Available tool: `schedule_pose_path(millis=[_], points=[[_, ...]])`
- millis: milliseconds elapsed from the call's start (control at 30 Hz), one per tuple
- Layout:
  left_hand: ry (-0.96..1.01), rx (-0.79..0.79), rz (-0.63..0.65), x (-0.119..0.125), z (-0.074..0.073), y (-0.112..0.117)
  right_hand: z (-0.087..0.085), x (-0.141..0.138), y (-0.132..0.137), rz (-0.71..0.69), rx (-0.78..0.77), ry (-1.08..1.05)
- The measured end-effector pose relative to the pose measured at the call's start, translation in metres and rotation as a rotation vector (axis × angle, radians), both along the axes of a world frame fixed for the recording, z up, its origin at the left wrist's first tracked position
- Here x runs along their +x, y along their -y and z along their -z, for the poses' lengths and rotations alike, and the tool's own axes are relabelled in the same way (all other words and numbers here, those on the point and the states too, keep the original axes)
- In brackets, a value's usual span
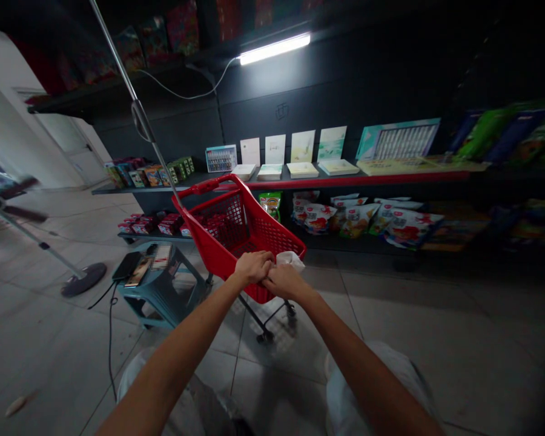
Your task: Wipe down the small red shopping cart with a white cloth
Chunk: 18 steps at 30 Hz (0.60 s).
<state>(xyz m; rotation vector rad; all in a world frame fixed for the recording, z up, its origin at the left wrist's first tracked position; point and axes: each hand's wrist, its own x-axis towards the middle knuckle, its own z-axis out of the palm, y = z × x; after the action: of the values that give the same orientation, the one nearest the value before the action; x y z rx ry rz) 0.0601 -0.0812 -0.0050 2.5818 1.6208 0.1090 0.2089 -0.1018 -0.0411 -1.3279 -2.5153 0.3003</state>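
A red shopping cart (263, 227) with a perforated plastic basket stands right before me. Over its near rim my left hand (254, 266) and my right hand (284, 280) meet, fingers curled and touching. A crumpled white wad (291, 260), like a tissue or thin cloth, sticks out from my right hand. Fingers of my left hand are bent, and what they hold, if anything, is hidden. The inside of the basket shows no goods in its visible part.
Left of the cart is a blue-grey plastic stool (157, 284) bearing phones and a cable. A metal pole rises behind the cart's left side. A fan stand (84, 278) stands farther left. Shelves (418, 175) hold boxed goods and snack bags (409, 224).
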Motion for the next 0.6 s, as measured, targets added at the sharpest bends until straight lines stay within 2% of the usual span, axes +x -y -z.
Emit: schedule_pose_path(millis=[100, 200, 267, 367, 600], points=[[-0.045, -0.004, -0.006, -0.004, 0.0, -0.001, -0.002, -0.005, 0.001, -0.023, 0.012, 0.105], [-0.113, -0.025, 0.024, -0.009, -0.001, -0.002, -0.003, -0.008, 0.003, -0.013, 0.005, 0.101], [-0.135, -0.037, 0.042, -0.013, -0.002, -0.002, -0.001, -0.009, 0.006, -0.058, 0.026, 0.082], [-0.129, -0.035, 0.054, -0.018, -0.003, 0.0, 0.001, -0.011, 0.01, -0.131, 0.056, 0.091], [-0.074, 0.008, 0.063, -0.027, 0.0, 0.004, 0.005, -0.017, 0.019, -0.116, 0.091, 0.075]])
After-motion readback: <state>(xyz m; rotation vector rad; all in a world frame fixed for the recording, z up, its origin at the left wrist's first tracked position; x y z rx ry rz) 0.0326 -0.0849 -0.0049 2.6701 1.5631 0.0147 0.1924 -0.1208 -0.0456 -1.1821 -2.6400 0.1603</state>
